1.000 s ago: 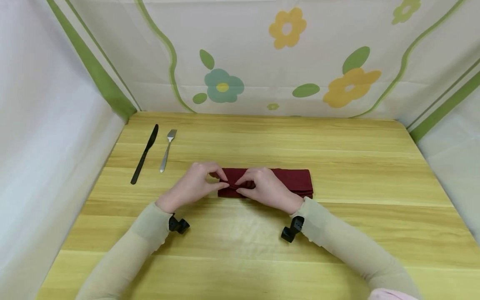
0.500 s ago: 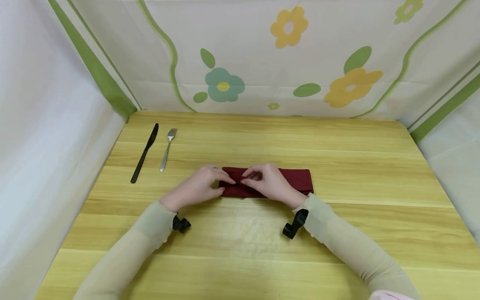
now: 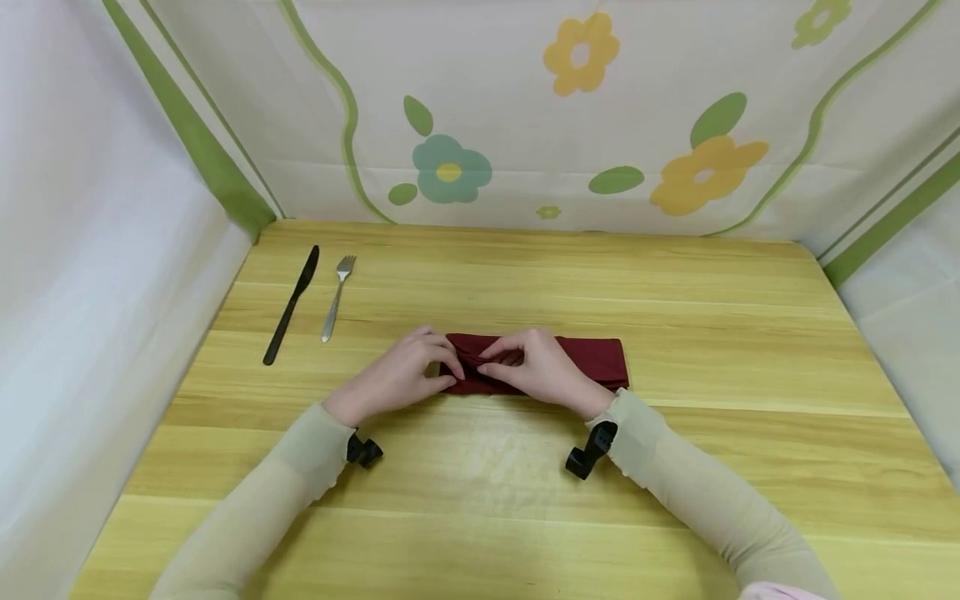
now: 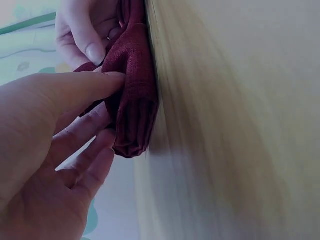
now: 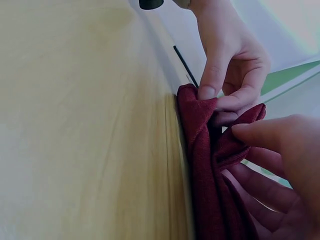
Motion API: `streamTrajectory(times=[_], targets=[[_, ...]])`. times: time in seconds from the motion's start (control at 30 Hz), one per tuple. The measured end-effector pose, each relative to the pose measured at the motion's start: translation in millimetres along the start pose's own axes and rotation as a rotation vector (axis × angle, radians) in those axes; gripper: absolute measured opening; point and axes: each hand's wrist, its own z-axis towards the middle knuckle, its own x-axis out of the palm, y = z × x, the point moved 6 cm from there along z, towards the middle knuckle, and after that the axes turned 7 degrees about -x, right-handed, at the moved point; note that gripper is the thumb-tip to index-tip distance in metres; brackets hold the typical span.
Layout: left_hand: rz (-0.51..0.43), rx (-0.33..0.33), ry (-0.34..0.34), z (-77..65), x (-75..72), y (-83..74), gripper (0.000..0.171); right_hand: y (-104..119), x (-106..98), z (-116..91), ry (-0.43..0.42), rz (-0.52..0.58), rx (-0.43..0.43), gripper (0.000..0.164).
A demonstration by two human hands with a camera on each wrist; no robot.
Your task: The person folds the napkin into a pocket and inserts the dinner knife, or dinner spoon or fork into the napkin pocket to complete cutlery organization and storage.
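Note:
A dark red cloth napkin (image 3: 592,358), folded into a long flat strip, lies crosswise on the wooden table. Its left end shows stacked layers in the left wrist view. At that end, my left hand (image 3: 405,371) pinches the cloth, thumb on the near side and fingers on the far side. My right hand (image 3: 536,367) is just to the right, pinching a raised flap (image 5: 232,147) of the napkin between thumb and fingers. Between the two hands the top layer is lifted and twisted. Part of the strip is hidden behind my right hand.
A black knife (image 3: 291,307) and a silver fork (image 3: 339,298) lie side by side at the table's far left. White curtains with printed flowers (image 3: 452,169) hang behind the table (image 3: 480,500) and along its sides.
My left hand has shifted slightly right over the napkin's end, its thumb lower on the cloth. My right hand has moved slightly right and up, and the fold between the hands has opened wider.

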Motion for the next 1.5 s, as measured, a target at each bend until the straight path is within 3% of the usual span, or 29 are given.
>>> streamTrajectory(times=[0.27,0.5,0.77,1.1,1.2,1.4,1.5], targets=[[-0.114,0.011,-0.062,-5.6,-5.1,3.4,0.009,12.0,2.1,1.0,0.030,-0.089,-0.106,0.016],[-0.277,-0.043,-0.082,-2.1,-6.4,15.1,0.008,11.2,1.1,2.2,0.044,-0.078,-0.074,0.015],[-0.277,-0.036,-0.049,-0.1,-4.7,16.1,0.010,14.0,3.5,6.8,0.048,0.006,-0.155,0.017],[-0.292,-0.019,-0.026,-2.6,-9.7,13.7,0.011,10.7,11.2,10.8,0.206,-0.005,-0.189,0.016],[-0.303,-0.017,-0.020,-2.7,-11.1,12.7,0.011,11.1,12.3,13.9,0.222,-0.021,-0.165,0.015],[-0.308,-0.025,-0.019,-2.5,-12.0,11.9,0.012,3.2,11.8,24.0,0.210,0.017,0.008,0.015],[-0.300,-0.025,-0.022,-1.7,-12.7,11.9,0.012,-0.5,10.4,28.8,0.243,0.043,0.028,0.017]])
